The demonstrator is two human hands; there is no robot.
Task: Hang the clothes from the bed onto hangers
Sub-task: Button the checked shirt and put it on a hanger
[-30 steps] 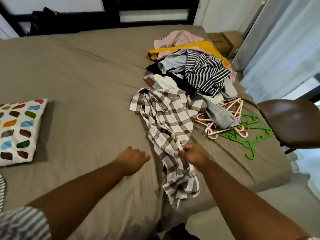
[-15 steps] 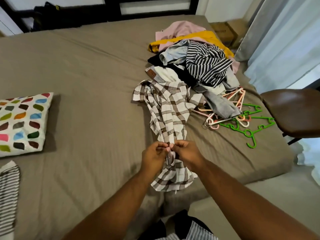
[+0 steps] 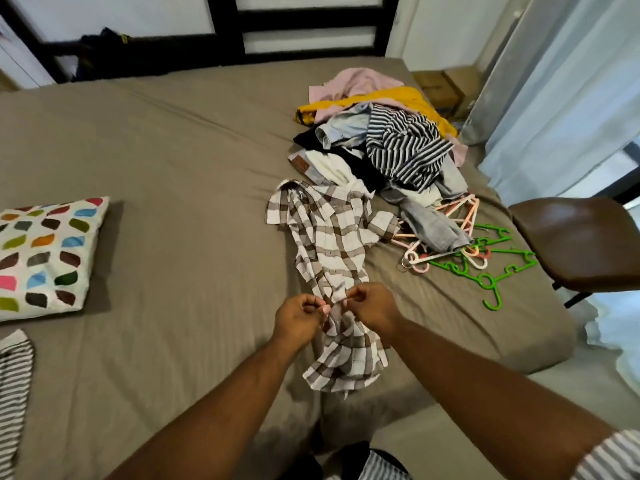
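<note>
Bedroom, big bed (image 3: pixel 156 161) with taupe sheet filling most of view. Brown chair (image 3: pixel 581 244) off right edge. Patterned pillow (image 3: pixel 45 254) on left side. Clothes pile (image 3: pixel 388 143) at far right of bed (striped top on top, yellow and pink stuff underneath). Plaid shirt (image 3: pixel 332 244) stretched lengthwise toward near edge, hem hanging over. Pink and green hangers (image 3: pixel 485 265) tangled beside pile, partly under grey garment. Left hand (image 3: pixel 298 320) and right hand (image 3: pixel 374 306) both pinched shut on shirt's lower middle, nearly touching.
</note>
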